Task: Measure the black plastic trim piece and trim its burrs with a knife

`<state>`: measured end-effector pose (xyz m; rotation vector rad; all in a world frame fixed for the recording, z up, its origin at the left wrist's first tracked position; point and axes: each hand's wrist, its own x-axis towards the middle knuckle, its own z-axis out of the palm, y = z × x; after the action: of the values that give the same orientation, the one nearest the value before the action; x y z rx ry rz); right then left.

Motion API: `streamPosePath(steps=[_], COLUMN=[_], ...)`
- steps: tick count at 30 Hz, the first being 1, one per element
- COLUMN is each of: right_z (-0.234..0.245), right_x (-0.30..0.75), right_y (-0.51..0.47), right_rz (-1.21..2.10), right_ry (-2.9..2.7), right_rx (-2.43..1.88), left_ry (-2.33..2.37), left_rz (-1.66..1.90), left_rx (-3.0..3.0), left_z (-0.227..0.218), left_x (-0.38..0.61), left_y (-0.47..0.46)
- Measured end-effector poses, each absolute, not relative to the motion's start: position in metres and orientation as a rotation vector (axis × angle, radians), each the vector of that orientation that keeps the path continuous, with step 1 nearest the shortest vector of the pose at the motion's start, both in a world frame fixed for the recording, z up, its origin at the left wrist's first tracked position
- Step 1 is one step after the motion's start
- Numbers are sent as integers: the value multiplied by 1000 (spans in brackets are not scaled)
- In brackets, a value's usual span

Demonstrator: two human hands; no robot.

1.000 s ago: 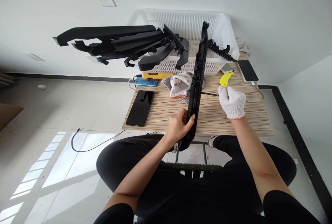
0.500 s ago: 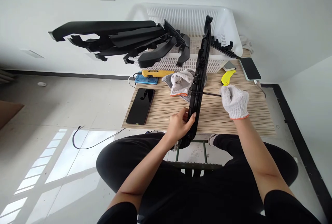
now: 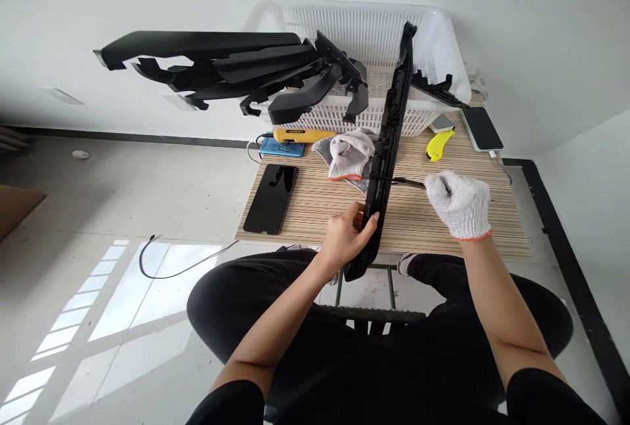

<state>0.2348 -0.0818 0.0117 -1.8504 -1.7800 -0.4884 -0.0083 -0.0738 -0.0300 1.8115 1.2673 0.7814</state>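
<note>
A long black plastic trim piece (image 3: 388,143) stands on edge across the small striped table (image 3: 305,199), its far end reaching over the white basket (image 3: 433,38). My bare left hand (image 3: 347,236) is closed around the piece's near end. My right hand (image 3: 460,204), in a white knit glove, is clenched on a thin dark tool (image 3: 406,182) whose tip touches the side of the piece near its middle.
Several long black plastic parts (image 3: 231,74) stick out leftwards from the basket. On the table lie a black phone (image 3: 272,198), a crumpled glove (image 3: 349,153), a yellow utility knife (image 3: 302,134), a blue item (image 3: 279,147), a yellow cutter (image 3: 438,145) and another phone (image 3: 482,128).
The black piece's far end has swung a little to the right. My gloved right hand has drawn back rightwards with the tool still against the piece. My left hand keeps its grip.
</note>
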Motion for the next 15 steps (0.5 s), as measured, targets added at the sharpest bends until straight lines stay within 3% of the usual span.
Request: streamPosePath(steps=[7, 15], right_z=[27, 28], right_x=[240, 239], right_y=[-94, -97], right_rz=[-611, -443], right_ry=[-2210, -2079], right_rx=[-1876, -1961], left_ry=[1253, 1254], left_rz=[784, 775], left_rx=[1819, 1871], left_z=[-30, -27], left_x=[-8, -9], left_y=[-75, -77])
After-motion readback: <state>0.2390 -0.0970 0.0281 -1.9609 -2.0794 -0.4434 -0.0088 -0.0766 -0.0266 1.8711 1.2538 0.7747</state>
